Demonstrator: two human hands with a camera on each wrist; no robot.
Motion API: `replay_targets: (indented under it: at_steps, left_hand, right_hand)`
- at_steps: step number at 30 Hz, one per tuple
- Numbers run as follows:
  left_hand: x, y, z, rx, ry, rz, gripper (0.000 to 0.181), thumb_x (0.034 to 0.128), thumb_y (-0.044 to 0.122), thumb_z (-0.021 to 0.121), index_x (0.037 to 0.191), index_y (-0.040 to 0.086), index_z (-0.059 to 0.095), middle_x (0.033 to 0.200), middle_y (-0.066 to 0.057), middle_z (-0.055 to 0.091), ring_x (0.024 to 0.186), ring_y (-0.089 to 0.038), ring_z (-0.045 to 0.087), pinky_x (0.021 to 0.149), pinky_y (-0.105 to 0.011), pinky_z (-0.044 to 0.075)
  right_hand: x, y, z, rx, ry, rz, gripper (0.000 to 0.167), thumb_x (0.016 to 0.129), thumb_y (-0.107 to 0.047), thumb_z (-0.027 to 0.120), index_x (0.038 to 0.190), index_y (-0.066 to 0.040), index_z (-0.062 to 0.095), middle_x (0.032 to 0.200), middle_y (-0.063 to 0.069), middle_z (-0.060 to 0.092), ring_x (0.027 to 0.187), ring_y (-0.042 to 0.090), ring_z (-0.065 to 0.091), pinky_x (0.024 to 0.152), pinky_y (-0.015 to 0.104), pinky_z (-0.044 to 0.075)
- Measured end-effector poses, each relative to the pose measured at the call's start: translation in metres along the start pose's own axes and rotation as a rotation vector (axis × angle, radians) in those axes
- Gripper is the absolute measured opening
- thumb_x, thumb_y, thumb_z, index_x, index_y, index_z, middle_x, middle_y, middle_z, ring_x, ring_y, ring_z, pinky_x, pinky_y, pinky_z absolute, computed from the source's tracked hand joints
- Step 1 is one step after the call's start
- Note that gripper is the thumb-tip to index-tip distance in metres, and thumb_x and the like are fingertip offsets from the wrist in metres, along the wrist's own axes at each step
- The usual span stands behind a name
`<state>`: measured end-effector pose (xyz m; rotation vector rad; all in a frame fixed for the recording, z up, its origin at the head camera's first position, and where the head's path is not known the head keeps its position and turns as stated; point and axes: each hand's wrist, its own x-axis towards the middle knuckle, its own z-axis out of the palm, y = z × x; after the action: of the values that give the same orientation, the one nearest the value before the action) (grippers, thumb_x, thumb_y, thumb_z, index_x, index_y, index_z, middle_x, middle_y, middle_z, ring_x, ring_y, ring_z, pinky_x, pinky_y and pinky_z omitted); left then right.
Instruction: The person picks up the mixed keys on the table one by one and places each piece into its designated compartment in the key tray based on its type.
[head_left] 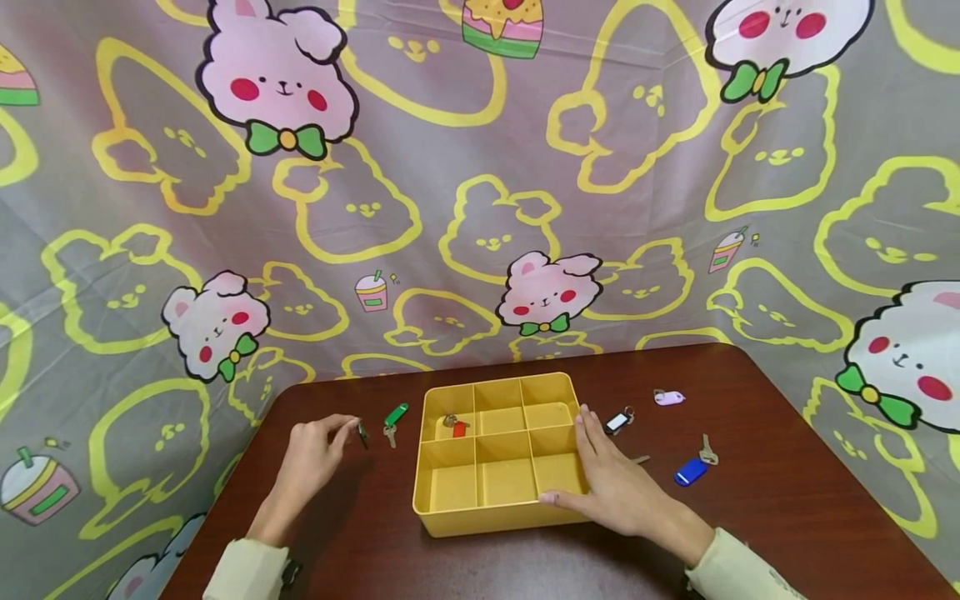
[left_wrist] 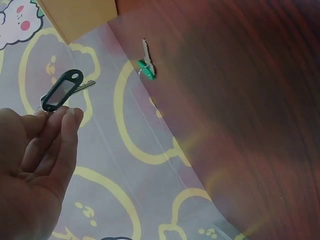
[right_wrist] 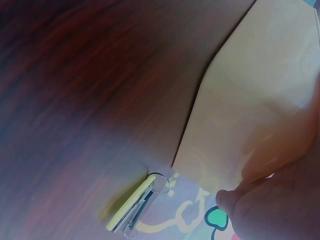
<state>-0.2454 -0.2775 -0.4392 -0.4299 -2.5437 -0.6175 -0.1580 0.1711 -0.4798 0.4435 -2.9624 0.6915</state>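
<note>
My left hand [head_left: 318, 448] pinches a key on a ring with a dark key tag [left_wrist: 62, 91] at its fingertips, held up left of the yellow divided box [head_left: 444, 523]. The key's blade [left_wrist: 86, 86] sticks out beside the tag. My right hand [head_left: 611, 483] rests on the box's front right corner, its fingers straight along the right wall and the thumb at the front rim. A key with a red tag [head_left: 459, 429] lies in the back left compartment. Near the left hand, a green tag [head_left: 396, 414] with a key [head_left: 390, 436] lies on the table.
Right of the box lie a black-framed tag [head_left: 618, 421], a pale purple tag [head_left: 670, 398] and a blue tag [head_left: 691, 472] with a key [head_left: 708, 451]. A yellow tag [right_wrist: 131, 202] with a ring lies beside the right hand. A patterned cloth [head_left: 450, 208] hangs behind the table.
</note>
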Motion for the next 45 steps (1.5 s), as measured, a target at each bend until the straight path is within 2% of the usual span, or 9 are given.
replay_targets:
  at_steps: [5,12,17,24,31,35,41,45]
  left_hand:
    - [0.003,0.004,0.0,-0.039,0.014,-0.01,0.012,0.0961,0.004,0.074,0.103,0.004,0.083,0.082,-0.008,0.082,0.065,-0.011,0.069,0.053,-0.02,0.042]
    - [0.009,0.007,-0.001,-0.066,0.023,-0.024,0.012,0.0964,0.005,0.074,0.103,0.007,0.084,0.078,-0.005,0.081,0.064,-0.011,0.068,0.054,-0.021,0.044]
    - [0.012,0.011,-0.001,-0.107,0.025,-0.03,0.013,0.0966,0.005,0.074,0.104,0.005,0.084,0.082,-0.008,0.082,0.069,-0.022,0.076,0.058,-0.02,0.048]
    - [0.016,0.018,0.003,-0.193,-0.016,-0.095,0.014,0.099,0.01,0.073,0.105,0.003,0.083,0.09,-0.013,0.083,0.072,-0.023,0.08,0.061,-0.016,0.052]
    - [0.024,0.026,0.003,-0.229,-0.03,-0.098,0.015,0.0998,0.014,0.073,0.103,0.004,0.083,0.087,-0.01,0.083,0.073,-0.024,0.08,0.061,-0.016,0.053]
    - [0.029,0.03,0.0,-0.282,-0.06,-0.125,0.017,0.1007,0.016,0.072,0.105,0.003,0.083,0.091,-0.013,0.083,0.075,-0.022,0.081,0.063,-0.014,0.056]
    - [0.032,0.036,-0.002,-0.364,-0.118,-0.183,0.019,0.1006,0.017,0.072,0.108,0.003,0.082,0.096,-0.016,0.083,0.077,-0.018,0.081,0.067,-0.024,0.063]
    - [0.034,0.038,-0.001,-0.378,-0.138,-0.197,0.02,0.1007,0.019,0.072,0.108,0.003,0.082,0.095,-0.015,0.083,0.078,-0.019,0.081,0.067,-0.025,0.063]
  right_hand:
    - [-0.001,-0.001,-0.001,0.006,-0.003,0.003,0.13,0.084,-0.09,0.054,0.166,0.004,0.015,0.177,0.023,0.005,0.164,0.04,0.017,0.122,0.057,0.04]
    - [-0.001,-0.002,-0.001,0.008,0.002,0.005,0.13,0.085,-0.089,0.054,0.166,0.004,0.014,0.177,0.022,0.004,0.164,0.039,0.017,0.122,0.057,0.04]
    - [-0.002,-0.002,-0.001,0.009,0.007,0.005,0.127,0.086,-0.085,0.058,0.166,0.004,0.015,0.177,0.022,0.004,0.164,0.039,0.017,0.121,0.057,0.041]
    - [-0.002,0.0,0.003,0.013,-0.003,0.011,0.127,0.086,-0.086,0.056,0.166,0.003,0.013,0.177,0.022,0.002,0.164,0.039,0.017,0.121,0.058,0.042]
    - [-0.003,-0.001,0.002,0.017,0.008,0.01,0.127,0.086,-0.084,0.059,0.166,0.004,0.014,0.177,0.022,0.004,0.164,0.039,0.017,0.121,0.058,0.041]
    - [-0.003,-0.001,0.001,0.014,0.012,0.008,0.126,0.087,-0.082,0.061,0.166,0.004,0.015,0.177,0.023,0.004,0.164,0.04,0.017,0.121,0.058,0.042]
    - [-0.002,0.0,0.001,0.007,0.012,0.0,0.127,0.086,-0.086,0.057,0.166,0.004,0.015,0.177,0.023,0.003,0.164,0.039,0.017,0.122,0.056,0.04]
    - [-0.001,0.0,0.001,0.008,0.015,-0.008,0.128,0.086,-0.086,0.056,0.166,0.005,0.016,0.177,0.024,0.005,0.163,0.04,0.018,0.123,0.056,0.039]
